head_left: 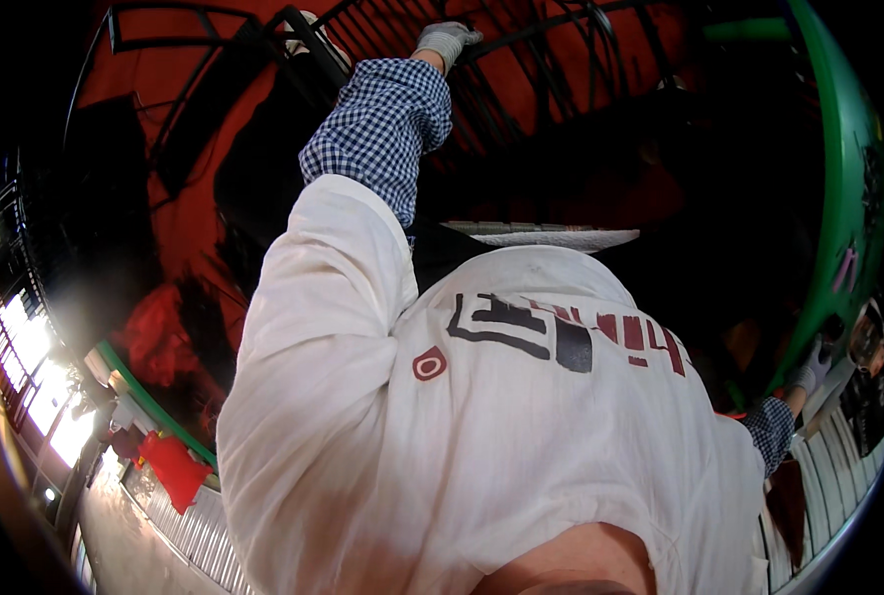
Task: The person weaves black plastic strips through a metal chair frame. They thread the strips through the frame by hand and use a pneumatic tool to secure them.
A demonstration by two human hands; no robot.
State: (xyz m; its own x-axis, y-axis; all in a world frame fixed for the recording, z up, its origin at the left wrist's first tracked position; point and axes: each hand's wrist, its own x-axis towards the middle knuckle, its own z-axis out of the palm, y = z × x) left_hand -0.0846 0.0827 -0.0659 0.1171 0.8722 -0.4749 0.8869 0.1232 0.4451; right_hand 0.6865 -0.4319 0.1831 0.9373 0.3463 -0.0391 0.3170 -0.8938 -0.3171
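My left hand point(448, 42), in a grey-white knit glove, reaches far forward below a checked sleeve. Its fingers close over a bar of a black metal frame point(521, 38) made of thin parallel rods. Far to the right, my right hand point(809, 375), also gloved and with a checked cuff, is beside a green curved edge point(830, 109). A small dark thing point(832, 327) sits at its fingertips. Shadow and the bent rim of the picture hide whether those fingers grip it.
Red floor point(199, 213) lies beneath the black frame, with a light shoe point(318, 40) near it. Small pink pieces point(845, 268) sit on the green edge. White slats point(828, 476) are at right. A red bag-like thing point(174, 471) hangs at left. Deep shadow covers the middle.
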